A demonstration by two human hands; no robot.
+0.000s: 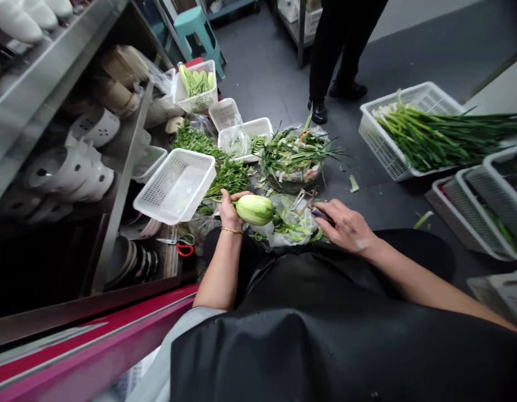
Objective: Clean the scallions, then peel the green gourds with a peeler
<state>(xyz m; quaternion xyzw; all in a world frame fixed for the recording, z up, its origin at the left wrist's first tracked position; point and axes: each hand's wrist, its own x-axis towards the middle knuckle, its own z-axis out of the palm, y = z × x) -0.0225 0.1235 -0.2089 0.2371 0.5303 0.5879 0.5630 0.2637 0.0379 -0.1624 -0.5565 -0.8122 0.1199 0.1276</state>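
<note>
A plump, oval, pale green gourd [255, 209], glossy and streaked with darker green toward its right end, is held up before the lap. There is one gourd, one metal-headed peeler with a dark handle [318, 213], one pair of red-handled scissors [185, 248] at left and one turquoise plastic stool [195, 22] far off. The gourd extends rightward from the left hand [230, 211], whose fingers are clamped around its stem end. The right hand [346, 226] grips the peeler's handle, its head apart from the gourd. A white perforated plastic basket [175, 184] sits left of the left hand.
</note>
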